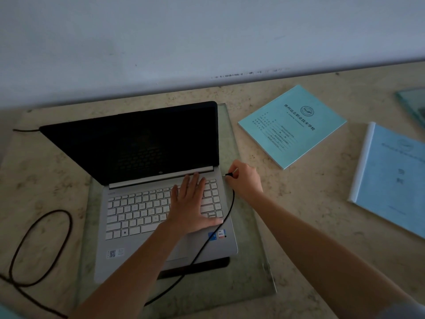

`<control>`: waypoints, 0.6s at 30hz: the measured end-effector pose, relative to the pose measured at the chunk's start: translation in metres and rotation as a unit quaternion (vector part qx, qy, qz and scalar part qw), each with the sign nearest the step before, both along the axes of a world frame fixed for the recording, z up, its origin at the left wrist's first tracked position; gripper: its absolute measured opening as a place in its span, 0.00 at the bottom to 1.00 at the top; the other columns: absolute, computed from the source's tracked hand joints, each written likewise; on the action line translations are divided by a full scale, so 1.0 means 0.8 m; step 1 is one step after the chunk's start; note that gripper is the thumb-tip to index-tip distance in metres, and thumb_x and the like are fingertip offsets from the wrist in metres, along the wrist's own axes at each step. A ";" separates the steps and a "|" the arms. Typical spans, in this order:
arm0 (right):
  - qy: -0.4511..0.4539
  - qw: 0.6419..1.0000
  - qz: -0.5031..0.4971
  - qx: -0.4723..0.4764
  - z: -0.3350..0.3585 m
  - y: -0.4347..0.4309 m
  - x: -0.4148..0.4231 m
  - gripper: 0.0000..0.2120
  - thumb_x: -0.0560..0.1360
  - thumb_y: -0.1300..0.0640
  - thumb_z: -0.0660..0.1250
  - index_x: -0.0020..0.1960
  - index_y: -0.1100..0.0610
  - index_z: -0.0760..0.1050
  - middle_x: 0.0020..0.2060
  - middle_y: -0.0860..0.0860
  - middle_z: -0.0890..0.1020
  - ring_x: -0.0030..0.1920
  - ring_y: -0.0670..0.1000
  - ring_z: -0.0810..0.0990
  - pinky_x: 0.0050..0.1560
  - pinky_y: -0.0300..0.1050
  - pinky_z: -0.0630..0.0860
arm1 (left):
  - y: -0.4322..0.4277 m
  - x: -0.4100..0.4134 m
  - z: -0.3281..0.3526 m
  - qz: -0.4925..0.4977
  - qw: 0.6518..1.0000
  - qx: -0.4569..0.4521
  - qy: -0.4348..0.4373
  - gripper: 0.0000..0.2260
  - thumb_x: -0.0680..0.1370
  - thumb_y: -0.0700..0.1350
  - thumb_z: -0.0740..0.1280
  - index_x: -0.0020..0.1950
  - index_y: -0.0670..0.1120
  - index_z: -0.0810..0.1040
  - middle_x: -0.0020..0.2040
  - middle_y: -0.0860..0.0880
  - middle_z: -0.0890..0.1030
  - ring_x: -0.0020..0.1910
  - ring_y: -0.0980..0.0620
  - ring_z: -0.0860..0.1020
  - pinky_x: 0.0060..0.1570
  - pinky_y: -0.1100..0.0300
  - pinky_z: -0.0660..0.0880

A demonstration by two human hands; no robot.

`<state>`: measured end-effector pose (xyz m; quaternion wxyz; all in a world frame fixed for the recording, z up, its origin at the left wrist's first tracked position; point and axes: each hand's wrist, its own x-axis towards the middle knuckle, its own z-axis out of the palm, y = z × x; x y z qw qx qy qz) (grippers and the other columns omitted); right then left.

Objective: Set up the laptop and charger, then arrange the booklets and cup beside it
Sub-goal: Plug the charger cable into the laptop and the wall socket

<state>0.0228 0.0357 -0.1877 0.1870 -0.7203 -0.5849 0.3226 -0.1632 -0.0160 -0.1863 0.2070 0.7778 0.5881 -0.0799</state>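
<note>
The silver laptop [138, 210] stands open on a glass sheet [250, 261] on the speckled table [310, 203]. The left hand [193, 203] lies flat on the keys, fingers straight. The right hand [246, 180] clamps its fingers on the black plug [229, 174] just beside the laptop's right edge. A teal booklet [292, 125] and a blue booklet [395, 180] lie flat further right.

Looks like a study or office corner: a speckled, stone-look bench [299, 196] backs onto a plain white wall [207, 31] at its far edge. An open laptop [138, 146] sits on a glass sheet [248, 272]. A printed teal booklet [292, 126] and a blue booklet [395, 180] lie toward the right edge.
</note>
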 end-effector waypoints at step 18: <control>0.014 0.999 -0.039 -0.002 0.000 0.004 -0.006 0.04 0.72 0.55 0.69 0.45 0.52 0.75 0.39 0.46 0.78 0.40 0.49 0.77 0.33 0.40 0.69 | -0.001 -0.001 -0.001 0.001 1.000 0.015 0.002 0.55 0.62 0.73 0.63 0.75 0.52 0.34 0.77 0.50 0.34 0.76 0.47 0.33 0.71 0.44 0.34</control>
